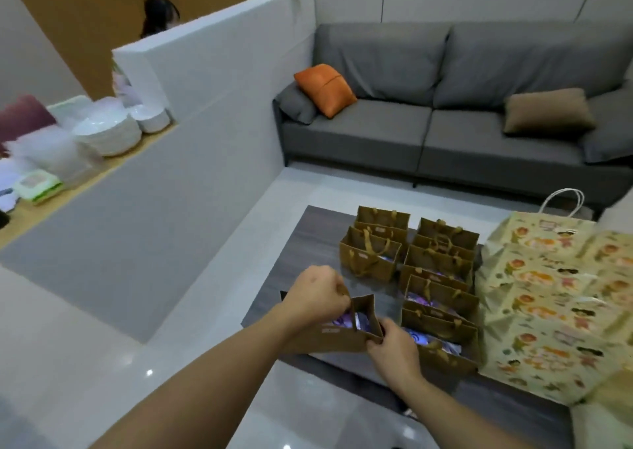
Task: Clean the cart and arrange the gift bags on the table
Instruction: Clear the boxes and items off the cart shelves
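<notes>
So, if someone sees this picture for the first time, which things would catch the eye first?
Probably the two hands at the bottom centre: the left hand and right hand hold a small brown gift bag by its ends over the dark table. Behind it stand rows of similar brown bags, with large patterned bags lying at the right. The orange cushion on the grey sofa also stands out.

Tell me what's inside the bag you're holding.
The bag, held by the left hand and right hand, shows something purple and white through its open top. The bag's walls cover the rest, so what it is can't be told.
</notes>
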A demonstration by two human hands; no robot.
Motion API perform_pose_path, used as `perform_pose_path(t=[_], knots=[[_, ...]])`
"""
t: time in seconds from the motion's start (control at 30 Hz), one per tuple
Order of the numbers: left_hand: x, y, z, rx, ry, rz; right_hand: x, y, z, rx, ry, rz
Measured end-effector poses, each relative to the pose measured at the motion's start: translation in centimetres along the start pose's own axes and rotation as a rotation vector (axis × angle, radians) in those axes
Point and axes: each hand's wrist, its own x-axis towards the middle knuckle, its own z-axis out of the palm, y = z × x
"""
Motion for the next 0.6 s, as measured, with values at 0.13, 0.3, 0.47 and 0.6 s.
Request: perform_pose_path(t=[0.13, 0.3, 0.47, 0.6], knots=[[3.4, -0.4, -0.5, -0.032, -0.042, 0.102, 1.6, -1.0, 1.2, 0.016, 0.056, 0.067], [8.4, -0.8, 0.7, -0.055, -0.095, 0.144, 5.4, -0.7, 1.7, 0.061, 0.055, 0.18], [15.1, -0.2, 2.8, -0.027, -0.217, 0.152, 11.0, 1.2, 1.3, 0.093, 0.015, 0.253], [19.2, 0.4, 5.1, 0.042, -0.336, 0.144, 15.0, 3.0, 1.1, 0.123, -0.018, 0.32]])
